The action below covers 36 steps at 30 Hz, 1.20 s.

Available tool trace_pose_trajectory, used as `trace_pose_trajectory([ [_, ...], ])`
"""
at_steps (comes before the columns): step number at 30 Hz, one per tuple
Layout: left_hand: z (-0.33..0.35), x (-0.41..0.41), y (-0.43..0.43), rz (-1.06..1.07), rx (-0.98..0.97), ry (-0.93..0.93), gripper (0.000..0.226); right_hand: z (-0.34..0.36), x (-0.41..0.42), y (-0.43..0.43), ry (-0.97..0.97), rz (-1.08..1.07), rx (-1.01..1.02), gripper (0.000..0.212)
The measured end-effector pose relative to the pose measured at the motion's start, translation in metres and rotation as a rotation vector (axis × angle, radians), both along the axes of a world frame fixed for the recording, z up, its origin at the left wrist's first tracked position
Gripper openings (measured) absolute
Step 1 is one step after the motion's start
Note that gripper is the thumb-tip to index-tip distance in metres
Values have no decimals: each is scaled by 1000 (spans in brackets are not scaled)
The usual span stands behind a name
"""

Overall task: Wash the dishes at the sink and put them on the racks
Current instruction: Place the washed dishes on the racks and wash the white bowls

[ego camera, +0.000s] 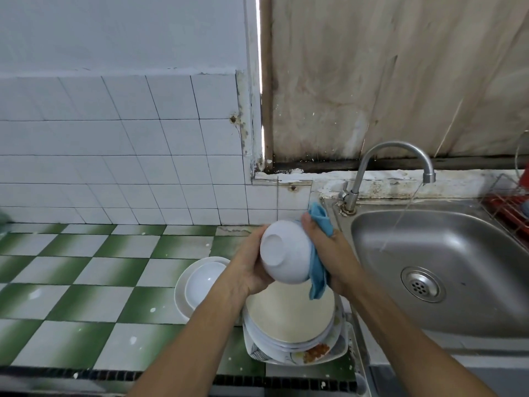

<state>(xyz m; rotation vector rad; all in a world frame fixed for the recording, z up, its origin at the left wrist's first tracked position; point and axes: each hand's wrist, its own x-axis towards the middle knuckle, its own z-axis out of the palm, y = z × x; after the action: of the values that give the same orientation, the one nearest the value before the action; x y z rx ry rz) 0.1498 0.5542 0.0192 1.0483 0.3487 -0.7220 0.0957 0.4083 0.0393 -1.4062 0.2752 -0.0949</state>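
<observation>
My left hand (248, 267) grips a white bowl (283, 252) from the left, its base turned toward me, above the counter beside the sink. My right hand (323, 247) holds a blue cloth (318, 270) against the bowl's right side, thumb over the rim. Below them lies a stack of dirty plates (289, 319), the lowest one patterned with food scraps. Left of the stack a small white bowl (204, 282) sits in a white plate (180, 293).
The steel sink (446, 253) lies to the right, with a thin stream of water running from the curved tap (398, 156). A red wire rack (506, 207) stands at the far right edge. The green-and-white tiled counter (86, 282) stretches left.
</observation>
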Motion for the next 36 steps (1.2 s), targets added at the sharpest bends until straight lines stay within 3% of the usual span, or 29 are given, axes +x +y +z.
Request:
trace_pose_trajectory([
  [2, 3, -3, -3, 67, 31, -5, 40, -11, 6, 1, 46, -260, 2, 29],
  [5, 0, -4, -14, 228, -5, 6, 23, -27, -2, 15, -47, -543, -209, 33],
  [7, -6, -3, -23, 319, -60, 20, 38, -37, -16, 35, -285, -435, -373, 54],
  [10, -4, -8, -27, 303, -92, -5, 58, -54, -25, 47, -517, -144, -1094, 72],
  [11, -3, -10, -26, 266, -115, -34, 55, -54, -24, 43, -582, -106, -1275, 71],
  [13, -1, -18, -18, 188, -20, -235, 38, -42, -19, 37, -660, -56, -1429, 65],
  [15, 1, -25, -13, 95, 147, -499, 29, -27, -10, 30, -665, -15, -1401, 61],
  [17, 7, -30, -14, 39, 226, -612, 28, -10, 5, 20, -542, 17, -1189, 55],
  [21, 14, -22, -18, 157, 164, -328, 38, 11, 17, -5, -132, 62, -325, 40],
  [23, 7, -16, -22, 228, 30, -137, 45, 3, 14, -3, -94, -81, -130, 40],
  [25, 7, -10, -29, 339, -119, -26, 42, -13, 3, 9, -192, -266, -196, 46],
  [28, 15, -12, -33, 493, -168, 13, 36, -35, -22, 31, -442, -194, -805, 57],
  [31, 20, -33, -23, 193, -59, -168, 36, -40, -28, 36, -670, 38, -1347, 59],
  [33, 16, -37, -19, 74, -59, -335, 34, -34, -21, 32, -681, 92, -1407, 60],
  [36, 25, -34, -20, -5, 18, -566, 25, -13, -12, 20, -609, 78, -1238, 57],
])
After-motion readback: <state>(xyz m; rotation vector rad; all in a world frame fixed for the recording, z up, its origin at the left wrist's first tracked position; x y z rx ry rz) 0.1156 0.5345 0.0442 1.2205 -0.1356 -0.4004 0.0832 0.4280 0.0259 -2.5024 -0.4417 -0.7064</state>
